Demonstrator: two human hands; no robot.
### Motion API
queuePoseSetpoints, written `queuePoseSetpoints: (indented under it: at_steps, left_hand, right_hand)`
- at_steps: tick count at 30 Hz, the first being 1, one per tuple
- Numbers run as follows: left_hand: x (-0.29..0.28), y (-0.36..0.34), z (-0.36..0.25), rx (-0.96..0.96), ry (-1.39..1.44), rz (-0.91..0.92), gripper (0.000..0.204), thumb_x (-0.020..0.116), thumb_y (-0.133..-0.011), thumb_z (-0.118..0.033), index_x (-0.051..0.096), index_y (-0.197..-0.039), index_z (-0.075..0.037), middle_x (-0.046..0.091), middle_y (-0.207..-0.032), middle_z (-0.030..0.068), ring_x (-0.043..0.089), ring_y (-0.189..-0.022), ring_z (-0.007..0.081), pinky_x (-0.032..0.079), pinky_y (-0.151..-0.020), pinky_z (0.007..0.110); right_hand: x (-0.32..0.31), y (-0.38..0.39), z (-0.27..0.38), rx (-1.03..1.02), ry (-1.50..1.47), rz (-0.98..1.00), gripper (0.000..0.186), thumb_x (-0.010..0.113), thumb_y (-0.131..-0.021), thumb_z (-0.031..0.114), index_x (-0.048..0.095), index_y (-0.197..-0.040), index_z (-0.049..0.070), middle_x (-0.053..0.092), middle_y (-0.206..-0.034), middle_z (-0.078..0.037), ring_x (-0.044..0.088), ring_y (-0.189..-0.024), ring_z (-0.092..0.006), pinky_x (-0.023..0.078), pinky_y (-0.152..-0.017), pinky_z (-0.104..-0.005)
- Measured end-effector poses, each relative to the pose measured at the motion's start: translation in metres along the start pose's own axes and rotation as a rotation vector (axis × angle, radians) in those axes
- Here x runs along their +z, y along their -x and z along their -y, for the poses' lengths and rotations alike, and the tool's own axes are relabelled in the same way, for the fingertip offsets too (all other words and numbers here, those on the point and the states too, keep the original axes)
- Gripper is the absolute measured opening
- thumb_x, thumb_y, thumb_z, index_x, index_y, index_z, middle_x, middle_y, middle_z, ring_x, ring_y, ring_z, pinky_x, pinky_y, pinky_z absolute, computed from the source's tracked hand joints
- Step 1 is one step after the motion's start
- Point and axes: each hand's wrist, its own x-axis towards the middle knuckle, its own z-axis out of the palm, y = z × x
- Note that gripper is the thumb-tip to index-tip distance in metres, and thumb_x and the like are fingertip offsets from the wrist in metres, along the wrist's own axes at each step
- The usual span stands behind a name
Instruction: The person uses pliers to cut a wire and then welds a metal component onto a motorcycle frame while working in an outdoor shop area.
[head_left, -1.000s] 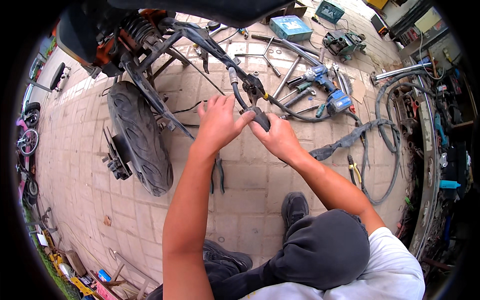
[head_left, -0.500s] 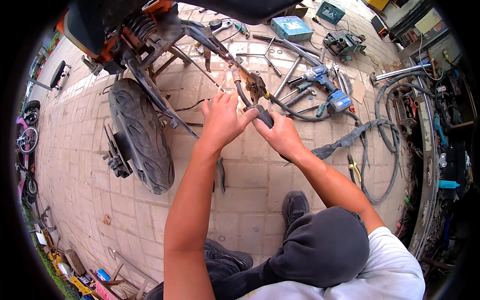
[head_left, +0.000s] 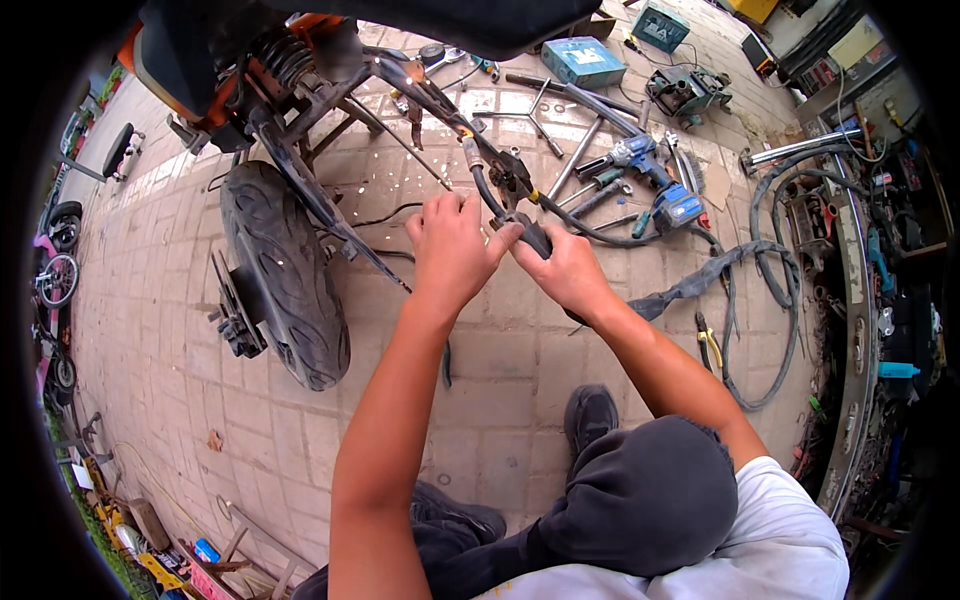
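Note:
My right hand (head_left: 565,265) is closed round the black handle of a torch (head_left: 480,180) with a curved neck, whose metal nozzle is against a dark bar (head_left: 430,95) of the motorbike. My left hand (head_left: 452,245) has bent fingers and its thumb is at that handle; what the fingers grip is hidden. Beside the nozzle is a dark clamp (head_left: 515,175) with a yellow part. Bright specks scatter below the bar. The bike's rear tyre (head_left: 285,270) stands left of my hands.
On the paving (head_left: 500,370) lie a blue impact driver (head_left: 640,160), wrenches, bars, yellow-handled pliers (head_left: 708,340), looped hoses (head_left: 775,270) and teal cases (head_left: 585,60). A cluttered metal shelf edge (head_left: 855,330) runs along the right; small bikes (head_left: 58,280) stand at the far left.
Bright specks have appeared and spread from the nozzle down and leftward; the glow seen half a second ago has faded. My hands have shifted slightly right, still at the handle.

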Motion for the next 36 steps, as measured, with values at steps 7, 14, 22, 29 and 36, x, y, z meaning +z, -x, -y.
queuePoseSetpoints:
  at_steps: [7, 14, 22, 29, 36]
  left_hand:
    - [-0.004, 0.011, 0.006, 0.033, 0.044, 0.043, 0.054, 0.069, -0.082, -0.044, 0.061, -0.110, 0.001, 0.058, -0.107, 0.0140, 0.050, -0.108, 0.0312, 0.033, -0.091, 0.048]
    - [-0.001, 0.009, 0.010, 0.058, 0.080, 0.010, 0.058, 0.067, -0.084, -0.043, 0.058, -0.121, 0.001, 0.058, -0.111, 0.0130, 0.049, -0.112, 0.0312, 0.034, -0.094, 0.047]
    - [0.000, 0.007, 0.009, 0.051, 0.075, 0.005, 0.057, 0.067, -0.085, -0.043, 0.059, -0.121, 0.000, 0.058, -0.111, 0.0123, 0.050, -0.112, 0.0312, 0.035, -0.094, 0.047]
    - [0.001, 0.006, 0.009, 0.028, 0.119, 0.022, 0.059, 0.069, -0.082, -0.042, 0.061, -0.120, 0.002, 0.060, -0.115, 0.0137, 0.049, -0.114, 0.0307, 0.033, -0.094, 0.049]
    - [0.000, 0.006, 0.008, 0.019, 0.093, 0.028, 0.056, 0.068, -0.084, -0.040, 0.059, -0.122, 0.000, 0.059, -0.115, 0.0121, 0.049, -0.115, 0.0311, 0.035, -0.095, 0.047]
  right_hand:
    - [-0.004, 0.006, 0.009, 0.017, 0.028, 0.043, 0.052, 0.066, -0.080, 0.042, 0.062, -0.088, -0.010, 0.064, -0.075, -0.029, 0.068, -0.075, -0.0403, 0.052, -0.067, -0.0432]
    - [0.001, -0.001, -0.002, -0.041, 0.039, -0.015, 0.047, 0.067, -0.084, 0.040, 0.063, -0.089, -0.007, 0.062, -0.070, -0.022, 0.063, -0.063, -0.0288, 0.049, -0.061, -0.0388]
    - [-0.005, -0.002, 0.006, 0.015, 0.021, 0.018, 0.054, 0.065, -0.079, 0.043, 0.061, -0.085, -0.011, 0.064, -0.073, -0.029, 0.067, -0.072, -0.0405, 0.051, -0.064, -0.0438]
    - [-0.003, -0.001, 0.005, 0.009, 0.050, -0.006, 0.050, 0.065, -0.084, 0.041, 0.061, -0.084, -0.008, 0.061, -0.068, -0.022, 0.061, -0.062, -0.0255, 0.048, -0.059, -0.0385]
    - [-0.005, 0.001, 0.013, 0.047, -0.003, 0.022, 0.054, 0.064, -0.080, 0.044, 0.061, -0.086, -0.010, 0.064, -0.072, -0.028, 0.068, -0.071, -0.0380, 0.051, -0.064, -0.0437]
